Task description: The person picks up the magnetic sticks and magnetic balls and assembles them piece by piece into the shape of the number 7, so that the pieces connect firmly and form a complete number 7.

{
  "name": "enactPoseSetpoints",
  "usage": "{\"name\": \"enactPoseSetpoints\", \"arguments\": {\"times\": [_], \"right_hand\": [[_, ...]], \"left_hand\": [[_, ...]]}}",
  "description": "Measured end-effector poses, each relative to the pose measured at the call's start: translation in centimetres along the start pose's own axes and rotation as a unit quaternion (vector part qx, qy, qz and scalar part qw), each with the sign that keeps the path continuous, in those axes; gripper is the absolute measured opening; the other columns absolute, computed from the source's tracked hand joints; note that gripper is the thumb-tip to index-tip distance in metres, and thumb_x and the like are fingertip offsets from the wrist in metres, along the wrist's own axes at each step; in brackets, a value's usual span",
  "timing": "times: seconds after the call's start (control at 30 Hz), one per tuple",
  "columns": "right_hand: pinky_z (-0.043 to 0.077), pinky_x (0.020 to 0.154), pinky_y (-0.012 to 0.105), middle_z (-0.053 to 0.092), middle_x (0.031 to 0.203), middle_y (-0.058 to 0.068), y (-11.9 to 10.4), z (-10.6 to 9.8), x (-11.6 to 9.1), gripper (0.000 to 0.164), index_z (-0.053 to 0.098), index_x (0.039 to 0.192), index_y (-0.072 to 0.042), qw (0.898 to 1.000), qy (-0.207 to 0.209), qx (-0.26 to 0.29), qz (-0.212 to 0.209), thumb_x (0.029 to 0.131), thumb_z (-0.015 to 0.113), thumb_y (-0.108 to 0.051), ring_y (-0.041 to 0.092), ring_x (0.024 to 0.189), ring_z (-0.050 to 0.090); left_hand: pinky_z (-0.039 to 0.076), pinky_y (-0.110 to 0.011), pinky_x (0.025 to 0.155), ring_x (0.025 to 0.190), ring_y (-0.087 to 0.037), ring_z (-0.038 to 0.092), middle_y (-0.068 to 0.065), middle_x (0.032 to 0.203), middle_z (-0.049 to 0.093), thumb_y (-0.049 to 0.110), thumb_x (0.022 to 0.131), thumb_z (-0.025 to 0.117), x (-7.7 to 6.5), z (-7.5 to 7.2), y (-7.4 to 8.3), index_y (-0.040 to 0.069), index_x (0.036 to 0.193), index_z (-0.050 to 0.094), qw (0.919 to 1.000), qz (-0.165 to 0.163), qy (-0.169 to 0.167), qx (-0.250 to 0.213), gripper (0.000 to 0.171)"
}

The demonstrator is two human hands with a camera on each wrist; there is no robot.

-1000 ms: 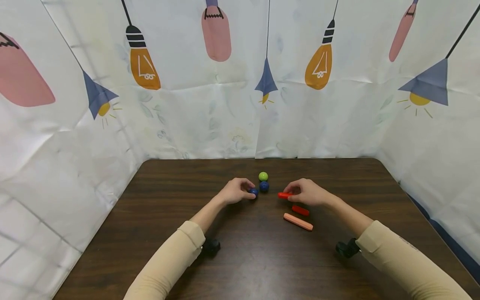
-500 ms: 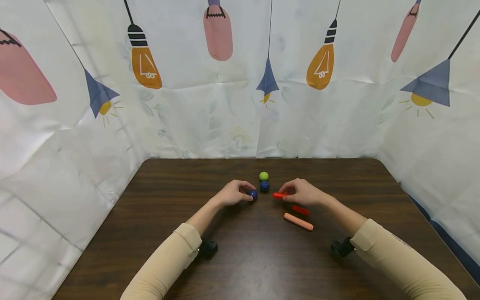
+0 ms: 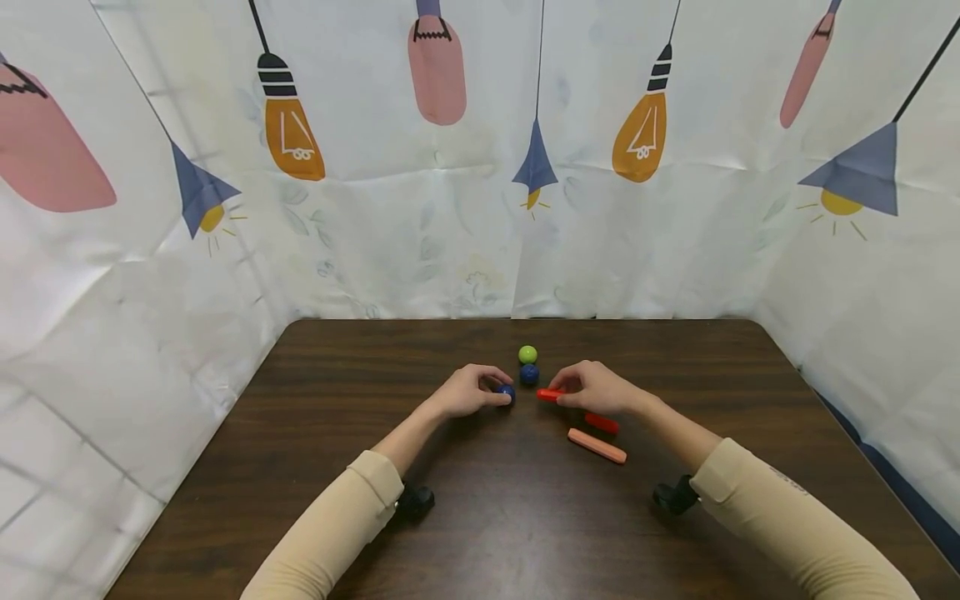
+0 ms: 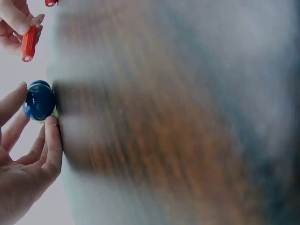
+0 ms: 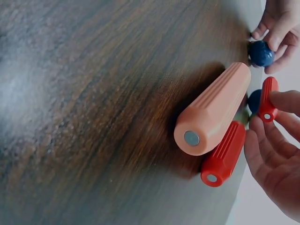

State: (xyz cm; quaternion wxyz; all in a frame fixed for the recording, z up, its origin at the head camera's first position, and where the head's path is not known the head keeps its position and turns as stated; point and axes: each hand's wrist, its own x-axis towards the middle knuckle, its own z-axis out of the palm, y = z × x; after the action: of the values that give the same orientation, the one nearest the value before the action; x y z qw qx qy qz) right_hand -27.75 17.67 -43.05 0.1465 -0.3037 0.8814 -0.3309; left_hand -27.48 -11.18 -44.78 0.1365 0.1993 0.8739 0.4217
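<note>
My left hand (image 3: 463, 392) pinches a glossy blue ball (image 4: 40, 101) between thumb and fingertips, low over the dark wooden table. To its right, my right hand (image 3: 598, 388) pinches a short red ribbed rod (image 5: 268, 99), whose near end shows a round silvery disc. The rod's free end points toward the blue ball, with a small gap between them in the head view. Just behind that gap sits a second blue ball (image 3: 528, 374), and a green ball (image 3: 527, 355) is right behind it.
Near my right wrist lie another red rod (image 3: 602, 423) and a longer peach-coloured rod (image 5: 213, 110), both with silvery disc ends. White curtains printed with lamps (image 3: 420, 242) surround the back and sides of the table (image 3: 337, 367).
My right hand has moved left with the red rod, bringing it closer to the held blue ball. The left hand has stayed nearly in place. The other pieces lie where they were.
</note>
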Motion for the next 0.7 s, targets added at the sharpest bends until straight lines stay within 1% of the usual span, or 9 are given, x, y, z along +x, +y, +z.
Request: {"name": "enactPoseSetpoints", "arguments": {"times": [0.13, 0.27, 0.43, 0.57, 0.7], "right_hand": [[0.052, 0.081, 0.037, 0.071, 0.098, -0.002, 0.05, 0.21, 0.17, 0.018, 0.075, 0.114, -0.007, 1.000, -0.002, 0.005, -0.007, 0.097, 0.071, -0.013, 0.015, 0.085, 0.062], [0.052, 0.080, 0.036, 0.071, 0.095, -0.003, 0.07, 0.33, 0.33, 0.018, 0.076, 0.113, -0.008, 1.000, -0.001, 0.006, -0.011, 0.097, 0.072, -0.014, 0.015, 0.083, 0.062], [0.052, 0.082, 0.038, 0.071, 0.099, -0.002, 0.08, 0.37, 0.41, 0.018, 0.076, 0.113, -0.008, 1.000, 0.006, 0.011, -0.012, 0.097, 0.072, -0.015, 0.015, 0.086, 0.062], [0.051, 0.082, 0.038, 0.071, 0.106, -0.001, 0.21, 0.54, 0.57, 0.019, 0.076, 0.115, -0.009, 1.000, 0.006, 0.018, -0.014, 0.098, 0.071, -0.015, 0.016, 0.088, 0.061], [0.052, 0.082, 0.037, 0.071, 0.106, 0.000, 0.32, 0.72, 0.73, 0.018, 0.075, 0.115, -0.009, 1.000, 0.007, 0.025, -0.011, 0.099, 0.071, -0.015, 0.016, 0.089, 0.061]], "left_hand": [[0.051, -0.031, 0.072, 0.086, -0.017, 0.063, -0.004, 0.110, 0.069, 0.022, 0.094, 0.079, 0.14, 0.16, -0.27, 0.013, 0.118, 0.076, 0.9999, 0.012, 0.004, 0.009, 0.026], [0.052, -0.031, 0.069, 0.083, -0.017, 0.062, -0.004, 0.107, 0.068, 0.019, 0.093, 0.079, 0.24, 0.13, -0.37, 0.009, 0.120, 0.074, 0.9999, 0.016, 0.001, 0.007, 0.029], [0.053, -0.031, 0.065, 0.077, -0.016, 0.062, -0.004, 0.105, 0.067, 0.016, 0.092, 0.080, 0.15, -0.06, -0.03, 0.006, 0.121, 0.071, 1.0000, 0.008, 0.002, -0.004, 0.032], [0.053, -0.031, 0.066, 0.077, -0.015, 0.062, -0.004, 0.106, 0.068, 0.017, 0.091, 0.081, 0.11, -0.15, 0.05, 0.007, 0.116, 0.073, 1.0000, 0.000, 0.003, -0.003, 0.028], [0.052, -0.030, 0.069, 0.080, -0.015, 0.062, -0.002, 0.107, 0.069, 0.018, 0.092, 0.080, 0.21, -0.16, -0.04, 0.009, 0.115, 0.074, 1.0000, 0.001, -0.002, 0.003, 0.025]]}}
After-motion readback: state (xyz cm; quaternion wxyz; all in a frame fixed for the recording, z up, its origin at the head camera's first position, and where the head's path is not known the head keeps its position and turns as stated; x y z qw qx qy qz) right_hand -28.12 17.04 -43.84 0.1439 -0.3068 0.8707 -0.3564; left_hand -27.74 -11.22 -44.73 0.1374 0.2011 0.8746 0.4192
